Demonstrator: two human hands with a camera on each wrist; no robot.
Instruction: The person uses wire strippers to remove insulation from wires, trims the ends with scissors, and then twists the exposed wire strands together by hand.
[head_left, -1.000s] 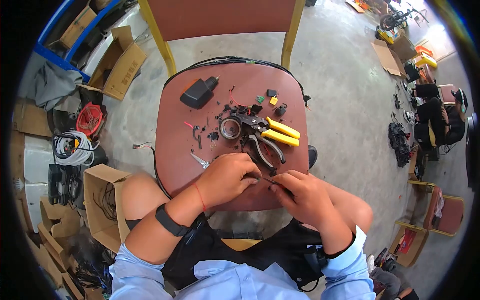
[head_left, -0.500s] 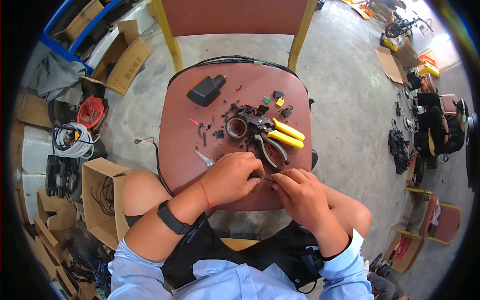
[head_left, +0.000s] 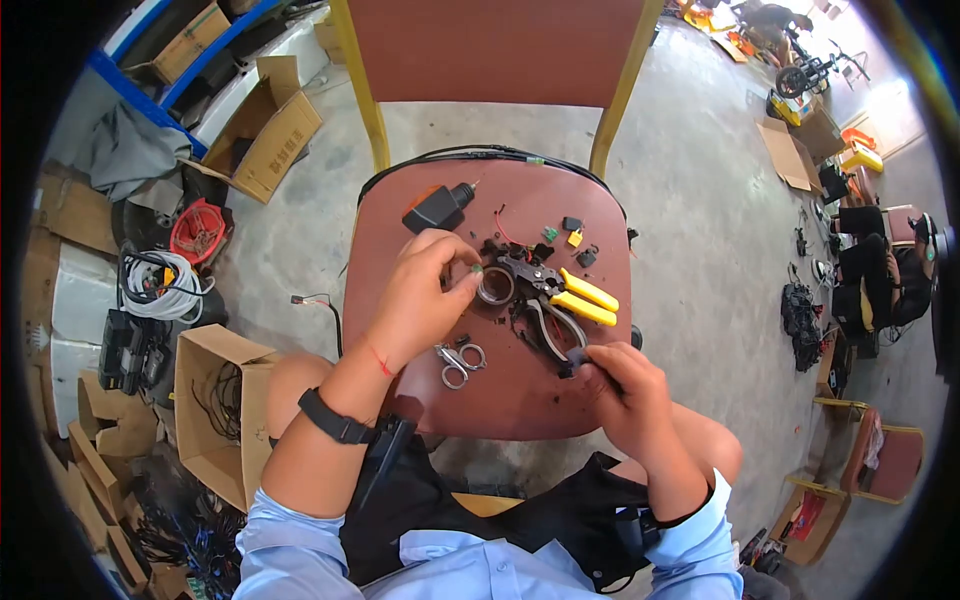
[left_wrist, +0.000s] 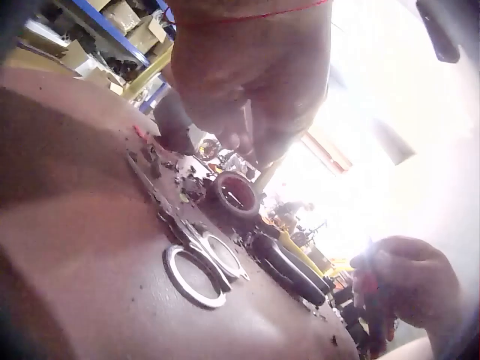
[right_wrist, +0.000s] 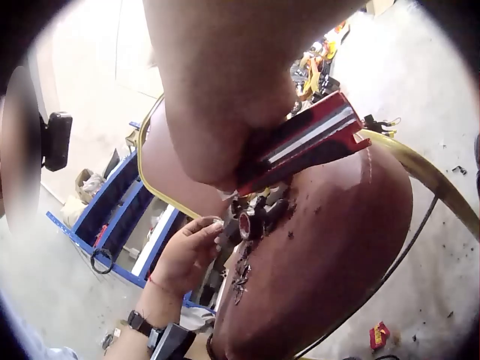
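Over the left part of the seat, my left hand [head_left: 425, 290] pinches a small greenish piece [head_left: 478, 270] between thumb and fingertips, beside the tape roll [head_left: 496, 286]. Its fingers point down in the left wrist view. My right hand [head_left: 632, 392], at the seat's right front, grips a dark object [head_left: 574, 362]; the right wrist view shows a long red piece with a pale stripe [right_wrist: 311, 146] at that hand. Pliers with yellow handles [head_left: 585, 297] and a dark-handled tool [head_left: 556, 332] lie between the hands. Silver scissors [head_left: 460, 365] lie nearer the body.
The chair seat [head_left: 500, 405] carries a black and orange lamp [head_left: 438, 208], a yellow piece [head_left: 575, 238] and dark scraps. Black cable [head_left: 470, 152] runs along its back edge. An open cardboard box [head_left: 215, 345] stands left of the legs.
The hands have parted: my left moved up and left, uncovering the scissors' loops, and my right moved slightly right. A dark object now shows at my right fingers. The head view has shifted.
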